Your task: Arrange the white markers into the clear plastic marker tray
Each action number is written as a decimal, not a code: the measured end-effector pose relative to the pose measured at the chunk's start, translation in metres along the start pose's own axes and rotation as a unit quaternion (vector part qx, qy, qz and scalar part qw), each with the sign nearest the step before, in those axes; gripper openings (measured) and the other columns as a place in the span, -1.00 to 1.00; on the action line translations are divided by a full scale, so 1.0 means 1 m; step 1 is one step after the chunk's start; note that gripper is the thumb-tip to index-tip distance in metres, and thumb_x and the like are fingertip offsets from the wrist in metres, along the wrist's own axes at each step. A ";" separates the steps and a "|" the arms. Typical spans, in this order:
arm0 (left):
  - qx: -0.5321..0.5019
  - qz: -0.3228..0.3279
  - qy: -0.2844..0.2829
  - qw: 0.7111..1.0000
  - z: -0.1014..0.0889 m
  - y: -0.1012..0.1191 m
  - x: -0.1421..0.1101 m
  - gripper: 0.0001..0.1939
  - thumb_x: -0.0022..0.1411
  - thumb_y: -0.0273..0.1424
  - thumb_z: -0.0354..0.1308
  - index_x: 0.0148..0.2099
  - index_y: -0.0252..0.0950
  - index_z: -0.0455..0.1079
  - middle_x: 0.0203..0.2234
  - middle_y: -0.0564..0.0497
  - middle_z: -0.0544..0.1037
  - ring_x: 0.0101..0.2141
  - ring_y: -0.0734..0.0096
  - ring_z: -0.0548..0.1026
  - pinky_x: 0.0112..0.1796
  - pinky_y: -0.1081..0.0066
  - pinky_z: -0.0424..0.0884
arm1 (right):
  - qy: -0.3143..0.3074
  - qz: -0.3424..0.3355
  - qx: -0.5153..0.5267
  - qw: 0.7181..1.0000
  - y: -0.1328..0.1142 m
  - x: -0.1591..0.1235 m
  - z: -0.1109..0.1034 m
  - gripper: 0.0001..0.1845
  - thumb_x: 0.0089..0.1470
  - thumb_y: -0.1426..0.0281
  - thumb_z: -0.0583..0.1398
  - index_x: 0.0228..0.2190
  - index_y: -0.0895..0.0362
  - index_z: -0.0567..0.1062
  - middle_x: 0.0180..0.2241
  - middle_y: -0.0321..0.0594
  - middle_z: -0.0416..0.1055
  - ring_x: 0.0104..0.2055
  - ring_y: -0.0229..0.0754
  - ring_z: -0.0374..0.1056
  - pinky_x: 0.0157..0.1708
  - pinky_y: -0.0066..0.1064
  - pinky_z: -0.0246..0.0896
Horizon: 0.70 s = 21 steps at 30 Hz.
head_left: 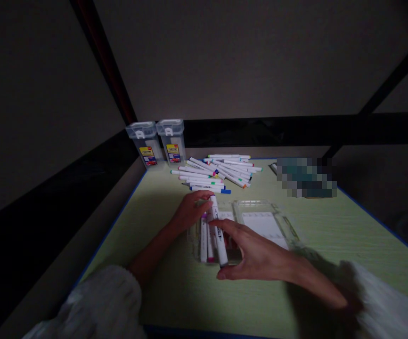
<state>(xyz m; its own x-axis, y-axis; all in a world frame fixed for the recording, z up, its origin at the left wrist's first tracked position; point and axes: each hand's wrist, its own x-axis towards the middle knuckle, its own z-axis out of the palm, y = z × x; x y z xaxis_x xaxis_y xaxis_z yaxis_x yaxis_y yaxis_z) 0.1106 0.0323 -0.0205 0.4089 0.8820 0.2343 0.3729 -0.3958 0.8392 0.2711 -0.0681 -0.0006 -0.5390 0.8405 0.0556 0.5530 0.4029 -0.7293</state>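
Marker (219, 238): pointing away, slightly leftward
Left fingers (204, 194): pinching far end
Right fingers (229, 227): gripping near half
Case (255, 203): beneath, markers (204, 242) inside

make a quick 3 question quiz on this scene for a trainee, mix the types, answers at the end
1. Choose one. The right hand holds:
A) scissors
B) a marker
C) a cup

2. True or false: both tubs stand upright with their lids on.

3. Seen from the wearer's side, does the loose pile lie nearer than the clear case or beyond it?

Key: 1. B, with the left hand at its far end. 2. True. 3. Beyond it.
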 end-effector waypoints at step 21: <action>0.027 -0.001 -0.022 0.999 0.008 -0.004 -0.001 -0.74 0.00 -0.47 0.04 -0.21 -0.37 0.40 -0.29 -0.05 0.52 -0.25 0.37 0.44 -0.17 0.42 0.32 | -0.019 -0.148 -0.292 0.945 -0.004 -0.004 0.001 -0.57 0.05 0.17 0.01 -0.23 0.25 0.41 -0.42 -0.10 0.35 -0.41 -0.14 0.27 -0.42 -0.31 0.19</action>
<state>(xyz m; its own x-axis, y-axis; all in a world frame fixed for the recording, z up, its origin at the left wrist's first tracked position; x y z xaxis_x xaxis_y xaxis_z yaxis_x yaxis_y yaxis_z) 0.1150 0.0308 -0.0275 0.4445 0.8710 0.2094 0.4173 -0.4081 0.8120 0.2707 -0.0733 0.0015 -0.7415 0.6500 0.1664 0.6244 0.7593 -0.1833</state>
